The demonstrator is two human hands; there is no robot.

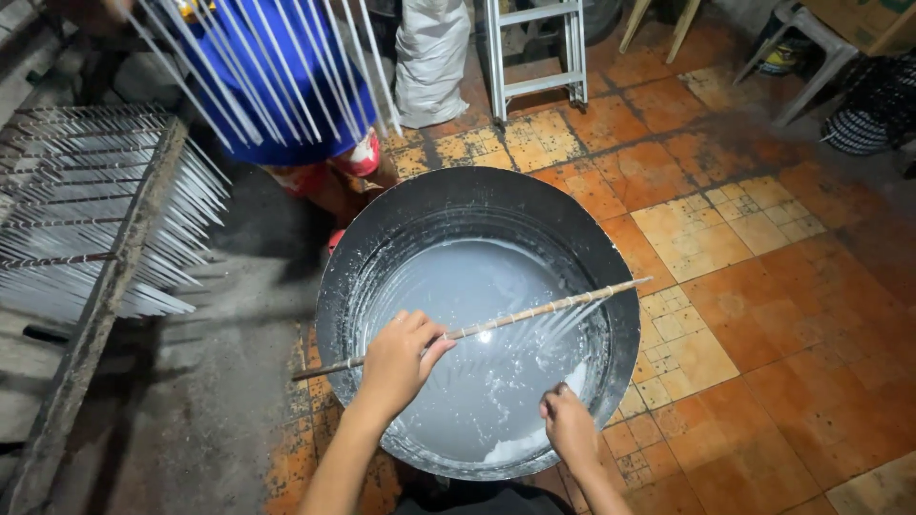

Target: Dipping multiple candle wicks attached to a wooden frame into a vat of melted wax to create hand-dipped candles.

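Head view, frame center: left hand is gripping stick w/ strings dipping in pan, right hand is pinching strings; stick prob best kept level.

A small candle-making workshop: a wide black vat of milky wax at centre, racks of white tapers at left (another bundle overhead), worn orange floor tiles.

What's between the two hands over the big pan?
In the head view, only white liquid in the pan lies between the left hand and right hand.
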